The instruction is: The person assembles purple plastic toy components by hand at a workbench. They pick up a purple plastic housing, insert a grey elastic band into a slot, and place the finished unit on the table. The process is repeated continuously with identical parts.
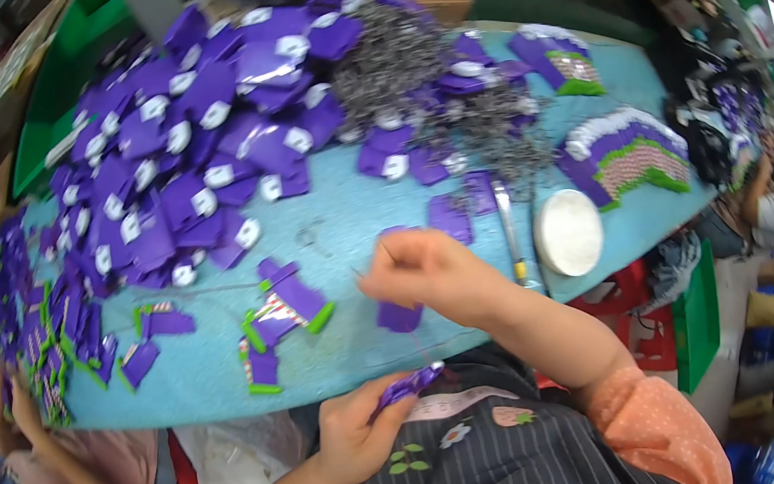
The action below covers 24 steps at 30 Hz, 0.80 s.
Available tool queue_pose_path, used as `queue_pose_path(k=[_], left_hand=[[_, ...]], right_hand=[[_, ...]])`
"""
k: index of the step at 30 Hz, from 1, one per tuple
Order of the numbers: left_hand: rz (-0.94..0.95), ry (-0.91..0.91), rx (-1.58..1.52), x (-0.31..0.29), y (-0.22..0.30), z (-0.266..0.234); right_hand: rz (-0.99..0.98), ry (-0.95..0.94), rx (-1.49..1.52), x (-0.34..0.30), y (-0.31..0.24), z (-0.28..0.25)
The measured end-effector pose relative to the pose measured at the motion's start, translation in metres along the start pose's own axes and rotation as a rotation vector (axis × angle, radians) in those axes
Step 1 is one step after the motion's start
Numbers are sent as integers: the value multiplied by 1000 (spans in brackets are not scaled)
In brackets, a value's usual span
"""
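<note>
Close to my apron, my left hand [361, 427] is closed around a small purple fabric piece [409, 391] with a white tip. Raised over the table edge, my right hand [427, 271] is pinched and somewhat blurred. A thin dark sliver shows by its fingertips, but I cannot make out what it is. A faint thread seems to rise from the purple piece toward this hand. Under my right wrist lies a flat purple piece [399, 316]. Left of it are purple pieces with green edges and striped bands [285, 304].
A large heap of purple pieces with white tags [189, 142] covers the far left, beside a pile of dark wiry bits [388, 54]. To the right are a white round lid [569, 232], a slim cutter [510, 233] and stacked purple pieces [626, 153]. Another person's hands [19, 402] work at far left.
</note>
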<state>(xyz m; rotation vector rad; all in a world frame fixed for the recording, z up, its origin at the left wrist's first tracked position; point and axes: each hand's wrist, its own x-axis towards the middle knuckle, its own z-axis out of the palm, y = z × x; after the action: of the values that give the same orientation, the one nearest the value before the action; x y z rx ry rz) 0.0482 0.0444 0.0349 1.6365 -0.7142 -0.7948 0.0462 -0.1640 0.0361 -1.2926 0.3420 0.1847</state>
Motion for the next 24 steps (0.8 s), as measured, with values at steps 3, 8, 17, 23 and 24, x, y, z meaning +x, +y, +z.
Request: queue_pose_path(k=[3, 8, 17, 23, 24], left_hand=[[-90, -20, -322, -5, -2, 7], [-14, 303, -336, -1, 0, 11], [123, 303, 78, 3, 5, 8], [-45, 250, -635, -4, -6, 5], [-33, 252, -643, -5, -8, 4]], right_hand=[[-207, 361, 85, 5, 6, -3], [-325, 306, -175, -51, 19, 21], [-471, 142, -413, -67, 25, 36], [-475, 93, -434, -49, 33, 51], [-493, 92, -462, -45, 33, 52]])
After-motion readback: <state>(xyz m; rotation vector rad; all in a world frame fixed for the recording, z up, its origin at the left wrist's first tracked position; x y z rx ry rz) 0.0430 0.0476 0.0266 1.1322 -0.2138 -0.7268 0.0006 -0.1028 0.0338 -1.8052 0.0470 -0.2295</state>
